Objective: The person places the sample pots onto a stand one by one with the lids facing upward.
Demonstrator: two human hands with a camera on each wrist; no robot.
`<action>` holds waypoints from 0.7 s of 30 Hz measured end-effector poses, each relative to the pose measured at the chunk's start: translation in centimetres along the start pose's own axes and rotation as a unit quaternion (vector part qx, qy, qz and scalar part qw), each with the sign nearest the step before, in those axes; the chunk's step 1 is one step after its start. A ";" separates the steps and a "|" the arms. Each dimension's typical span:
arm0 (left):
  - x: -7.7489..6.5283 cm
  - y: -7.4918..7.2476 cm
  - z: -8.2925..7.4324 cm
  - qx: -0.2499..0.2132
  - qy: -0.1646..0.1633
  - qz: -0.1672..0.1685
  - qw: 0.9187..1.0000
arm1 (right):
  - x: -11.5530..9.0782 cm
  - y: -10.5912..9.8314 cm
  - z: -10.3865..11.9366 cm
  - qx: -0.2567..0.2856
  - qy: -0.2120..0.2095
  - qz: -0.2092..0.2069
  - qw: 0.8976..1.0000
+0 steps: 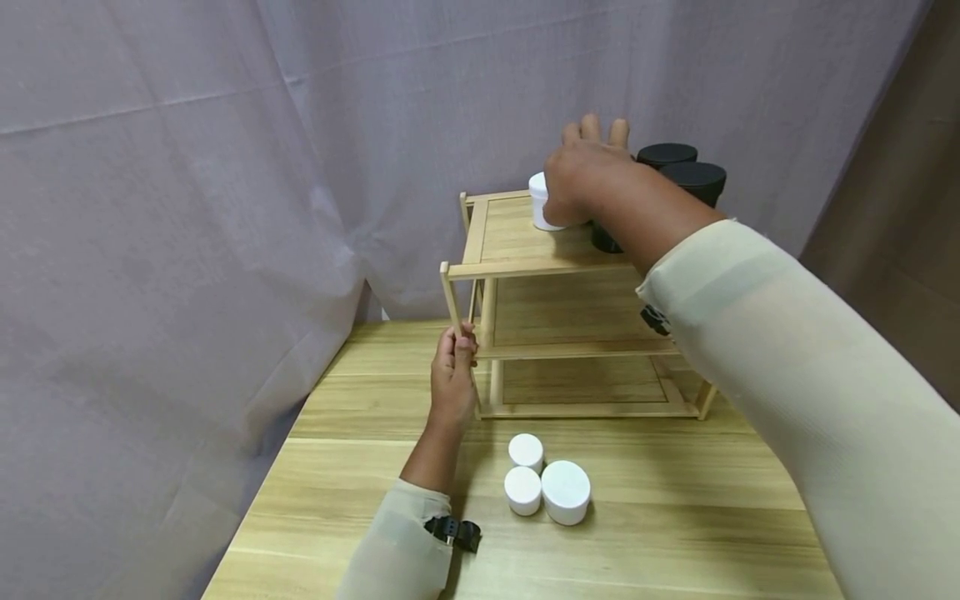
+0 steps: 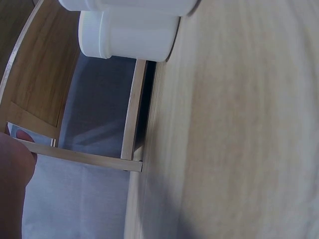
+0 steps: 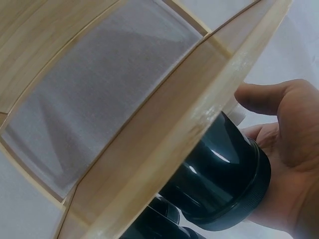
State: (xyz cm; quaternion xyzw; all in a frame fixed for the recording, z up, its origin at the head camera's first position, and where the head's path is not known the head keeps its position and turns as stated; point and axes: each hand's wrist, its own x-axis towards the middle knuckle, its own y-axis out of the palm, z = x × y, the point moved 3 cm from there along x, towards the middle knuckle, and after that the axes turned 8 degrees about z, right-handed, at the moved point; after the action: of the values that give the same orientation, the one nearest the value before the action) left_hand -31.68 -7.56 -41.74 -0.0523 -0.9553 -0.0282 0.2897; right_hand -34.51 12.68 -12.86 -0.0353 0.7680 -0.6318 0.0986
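My left hand grips the front left post of a three-tier wooden shelf rack, fingers wrapped around the post at about the middle tier. On the top tier stands a white lidded jar, partly hidden by my right hand. That hand's thumb and forefinger pinch the jar from the right while its other fingers stick up. Beneath the right palm is a black jar, close to the hand in the right wrist view. More black jars stand to its right on the same tier.
Three white lidded jars stand together on the wooden table in front of the rack: two small ones and a wider one. Behind the rack hangs a grey curtain. The right forearm crosses over the rack's right side.
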 end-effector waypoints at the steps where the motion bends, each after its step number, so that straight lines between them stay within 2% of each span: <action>1: 0.0 0.0 0.0 0.000 0.000 0.000 1.000 | 0.0 0.0 0.0 0.001 -0.001 -0.003 1.000; 7: 0.0 -0.1 -0.1 0.001 0.001 -0.004 1.000 | -0.2 -0.3 0.2 0.009 -0.016 -0.034 0.999; 13: 0.0 -0.1 0.0 -0.001 -0.001 -0.001 1.000 | -1.0 0.2 0.5 0.020 -0.032 -0.108 0.993; 17: 0.1 0.0 0.1 -0.001 -0.002 0.001 1.000 | -1.7 1.3 0.7 0.033 -0.039 -0.181 0.982; 21: 0.1 -0.1 0.2 0.003 -0.007 0.000 1.000 | -2.5 2.4 1.0 0.047 -0.048 -0.272 0.960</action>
State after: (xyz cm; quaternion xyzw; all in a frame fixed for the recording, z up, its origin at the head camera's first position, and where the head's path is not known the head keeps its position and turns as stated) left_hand -31.89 -7.65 -41.83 -0.0520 -0.9573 -0.0252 0.2834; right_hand -31.74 12.66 -15.08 -0.2688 0.6929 -0.6680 -0.0387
